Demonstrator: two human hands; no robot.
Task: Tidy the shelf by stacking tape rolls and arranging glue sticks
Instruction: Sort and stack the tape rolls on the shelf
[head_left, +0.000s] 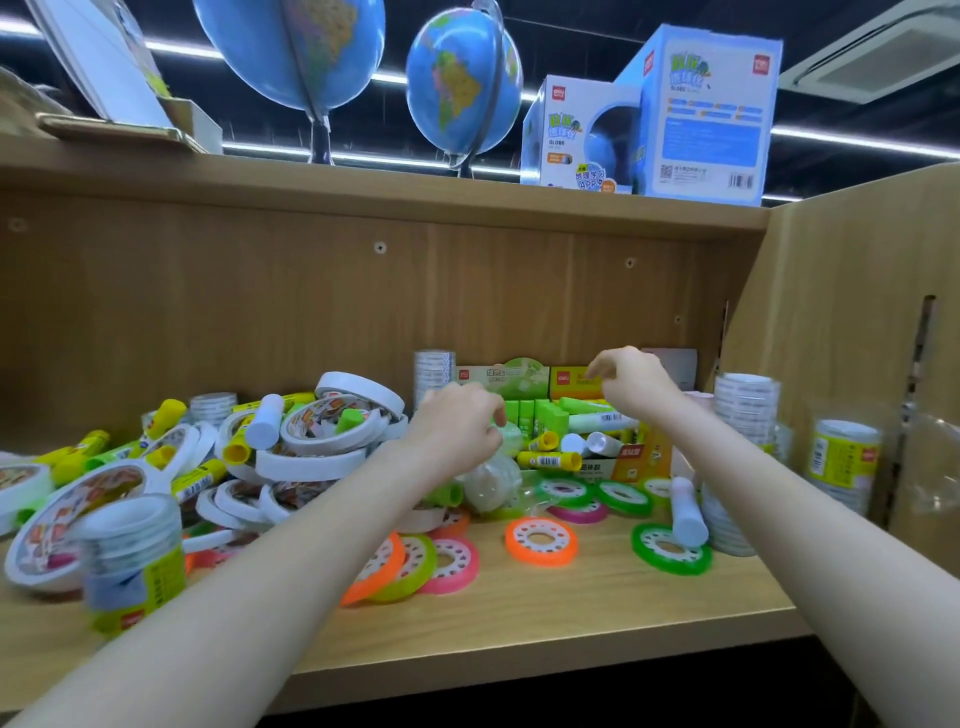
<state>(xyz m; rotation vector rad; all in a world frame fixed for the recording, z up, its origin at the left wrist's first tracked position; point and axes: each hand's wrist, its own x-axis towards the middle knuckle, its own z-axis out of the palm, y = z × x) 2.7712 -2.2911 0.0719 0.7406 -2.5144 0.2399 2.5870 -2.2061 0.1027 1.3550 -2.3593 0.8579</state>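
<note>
Both my hands reach into a wooden shelf strewn with stationery. My left hand hovers with curled fingers over a clear tape roll in the middle; whether it grips anything is hidden. My right hand is raised above a box of glue sticks, fingers loosely bent and empty. A heap of white double-sided tape rolls and yellow-capped glue sticks fills the left. Flat coloured tape rolls, orange, green and pink, lie in front.
Wrapped stacks of clear tape stand at the front left, right and far right. Green and orange boxes line the back wall. The shelf's side panel closes the right. Globes stand on top.
</note>
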